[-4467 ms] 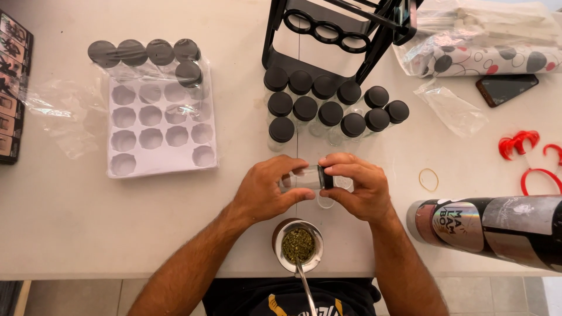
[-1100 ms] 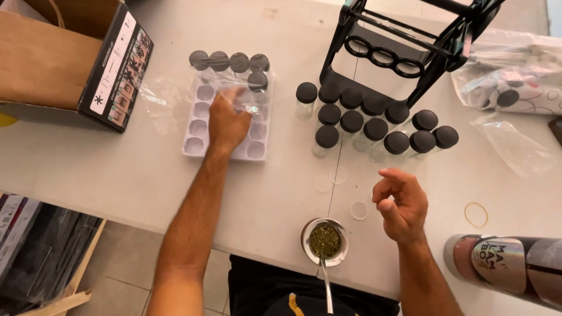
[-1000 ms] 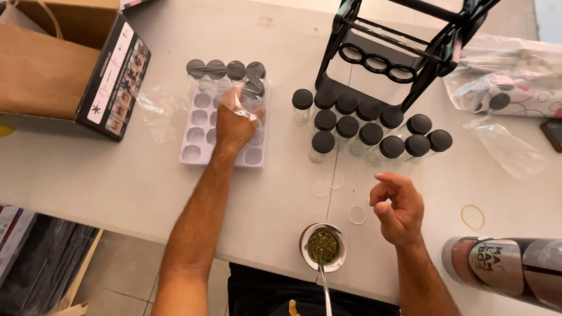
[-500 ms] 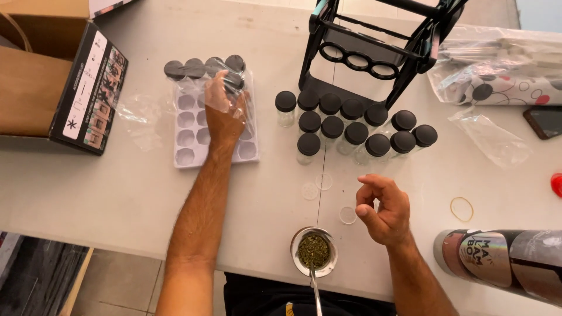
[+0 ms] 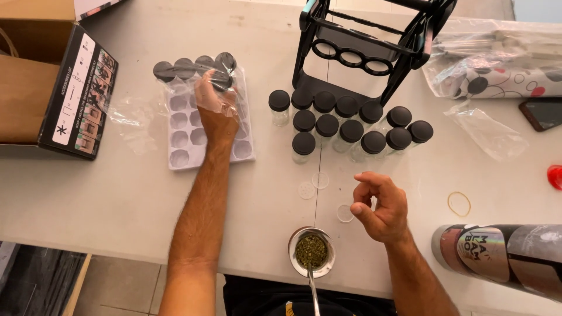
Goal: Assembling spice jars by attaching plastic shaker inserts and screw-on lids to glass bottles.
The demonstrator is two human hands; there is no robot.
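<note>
My left hand [image 5: 215, 108] reaches into a white moulded tray [image 5: 182, 157] under loose clear film. Its fingers close around a black-lidded glass jar [image 5: 222, 79] in the tray's far row, beside three more black-lidded jars [image 5: 182, 67]. My right hand [image 5: 380, 205] hovers over the near table with fingers curled and thumb meeting forefinger. I cannot see whether it pinches anything. Small clear discs [image 5: 313, 184] lie on the table just left of it. A cluster of several capped jars [image 5: 345, 126] stands between the two hands.
A black wire rack [image 5: 366, 50] stands behind the jar cluster. A cardboard box [image 5: 52, 93] is at far left. A cup of green herb with a metal straw [image 5: 311, 253] sits at the near edge. A printed cylinder [image 5: 503, 257], rubber band [image 5: 459, 203], plastic bags [image 5: 486, 134] and phone [image 5: 541, 114] are on the right.
Earlier both hands held a jar together near the front. My left hand has since reached out to the tray and closed on a jar; my right hand stays near the discs.
</note>
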